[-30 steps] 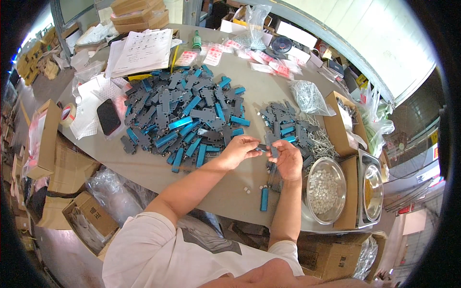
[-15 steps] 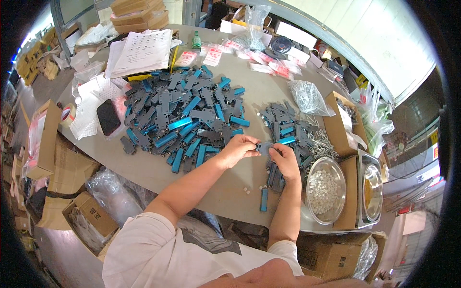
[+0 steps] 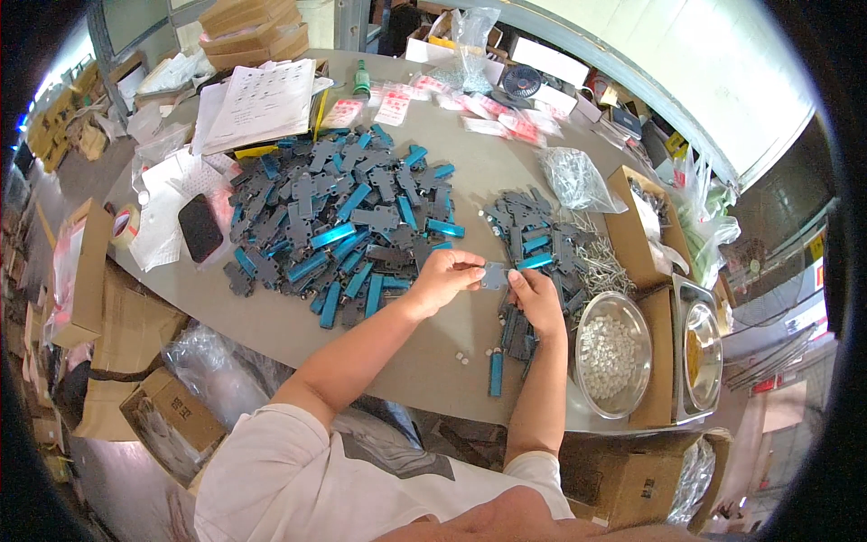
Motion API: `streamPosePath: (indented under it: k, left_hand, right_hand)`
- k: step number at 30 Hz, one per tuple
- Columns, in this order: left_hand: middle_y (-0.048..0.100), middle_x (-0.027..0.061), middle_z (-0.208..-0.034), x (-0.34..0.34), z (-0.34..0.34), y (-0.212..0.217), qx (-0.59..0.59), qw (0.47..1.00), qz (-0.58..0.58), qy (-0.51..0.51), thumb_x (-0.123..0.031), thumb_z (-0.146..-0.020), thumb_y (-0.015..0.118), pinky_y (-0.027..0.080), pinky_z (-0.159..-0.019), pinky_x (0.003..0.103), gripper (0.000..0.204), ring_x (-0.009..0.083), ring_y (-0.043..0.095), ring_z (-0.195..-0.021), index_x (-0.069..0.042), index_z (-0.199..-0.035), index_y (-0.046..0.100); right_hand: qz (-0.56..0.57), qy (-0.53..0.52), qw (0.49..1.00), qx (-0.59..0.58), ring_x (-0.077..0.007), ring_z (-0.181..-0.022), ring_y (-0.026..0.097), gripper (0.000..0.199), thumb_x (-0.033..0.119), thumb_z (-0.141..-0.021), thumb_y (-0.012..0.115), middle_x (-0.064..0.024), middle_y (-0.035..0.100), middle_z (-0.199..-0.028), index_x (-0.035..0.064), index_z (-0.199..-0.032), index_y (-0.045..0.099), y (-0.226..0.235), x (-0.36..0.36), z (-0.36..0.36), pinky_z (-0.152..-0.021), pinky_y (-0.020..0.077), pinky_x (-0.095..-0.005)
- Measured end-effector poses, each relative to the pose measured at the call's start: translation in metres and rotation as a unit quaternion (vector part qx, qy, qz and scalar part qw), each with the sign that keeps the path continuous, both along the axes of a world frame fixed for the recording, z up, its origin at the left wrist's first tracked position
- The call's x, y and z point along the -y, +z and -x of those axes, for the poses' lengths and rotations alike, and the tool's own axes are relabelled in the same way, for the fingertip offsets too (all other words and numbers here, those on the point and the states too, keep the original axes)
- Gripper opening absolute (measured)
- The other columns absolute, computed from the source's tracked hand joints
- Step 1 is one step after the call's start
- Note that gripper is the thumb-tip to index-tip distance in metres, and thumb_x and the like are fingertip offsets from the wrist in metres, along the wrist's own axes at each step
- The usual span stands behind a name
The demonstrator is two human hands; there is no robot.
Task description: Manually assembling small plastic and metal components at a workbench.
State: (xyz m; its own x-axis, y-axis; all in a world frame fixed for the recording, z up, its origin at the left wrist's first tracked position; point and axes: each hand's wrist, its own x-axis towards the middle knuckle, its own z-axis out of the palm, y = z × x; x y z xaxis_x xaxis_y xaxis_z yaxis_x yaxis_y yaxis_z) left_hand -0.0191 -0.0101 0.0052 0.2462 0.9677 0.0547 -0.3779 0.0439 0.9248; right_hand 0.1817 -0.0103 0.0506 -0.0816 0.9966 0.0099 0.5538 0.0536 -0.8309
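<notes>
A small flat grey fitting (image 3: 493, 275) is held between my two hands over the table. My left hand (image 3: 445, 284) pinches its left end with thumb and fingers. At its right end, my right hand (image 3: 539, 301) grips it with the thumb on top. To the left lies a big heap of grey fittings with blue bars (image 3: 334, 235). A smaller pile of similar fittings (image 3: 526, 217) sits beyond and beside my right hand. One blue-topped fitting (image 3: 496, 373) lies near the table's front edge, with a few small white pieces (image 3: 462, 358) to its left.
At right are loose screws (image 3: 601, 266), a steel bowl (image 3: 589, 397) of small white pieces and an open cardboard box (image 3: 632, 235). A bag of screws (image 3: 578, 181) lies farther back. Papers (image 3: 262, 108), a phone (image 3: 200, 228) and a green bottle (image 3: 362, 78) are on the left and far side.
The fitting between my hands has turned, and more of its flat grey face shows. Both hands stay on it, slightly farther apart. The whole view has shifted a little.
</notes>
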Motion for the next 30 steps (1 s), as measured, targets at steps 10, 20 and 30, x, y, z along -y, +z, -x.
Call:
streamPosePath:
  k: [10, 20, 30]
  left_hand:
    - [0.065, 0.0089, -0.091, 0.003, 0.008, 0.019, 0.045, 0.997, 0.061, -0.008, -0.01, -0.084, 0.066, 0.053, -0.072, 0.026, 0.028, 0.0139, 0.063, -0.078, 0.005, -0.107, 0.061]
    - [0.062, 0.0119, -0.092, -0.028, 0.095, 0.052, -0.308, 0.798, -0.249, 0.453, 0.003, -0.074, 0.067, 0.05, -0.067, 0.031, 0.019, 0.022, 0.061, -0.076, -0.002, -0.092, 0.065]
    - [0.056, 0.0137, -0.113, 0.05, 0.028, 0.029, -0.437, 0.833, -0.339, 0.007, -0.022, -0.08, 0.065, 0.04, -0.095, 0.041, 0.031, 0.0315, 0.05, -0.11, -0.005, -0.106, 0.061]
  right_hand:
    - [-0.015, 0.07, 0.981, -0.178, -0.0095, -0.054, 0.047, 0.036, 0.029, -0.09, 0.06, -0.0017, 0.053, -0.058, -0.0004, -0.071, 0.062, -0.005, 0.0, 0.004, -0.051, 0.0368, -0.0261]
    - [-0.171, -0.249, 0.88, 0.368, -0.0396, -0.109, 0.051, 0.04, 0.031, -0.085, 0.06, -0.0253, 0.056, -0.114, -0.0019, -0.107, 0.057, -0.032, -0.066, -0.06, -0.088, 0.0431, -0.0467]
    - [-0.086, -0.223, 0.921, 0.307, -0.0364, -0.108, 0.052, 0.044, 0.03, -0.075, 0.069, -0.0209, 0.062, -0.104, -0.0017, -0.105, 0.06, -0.034, -0.077, -0.066, -0.091, 0.0425, -0.0432]
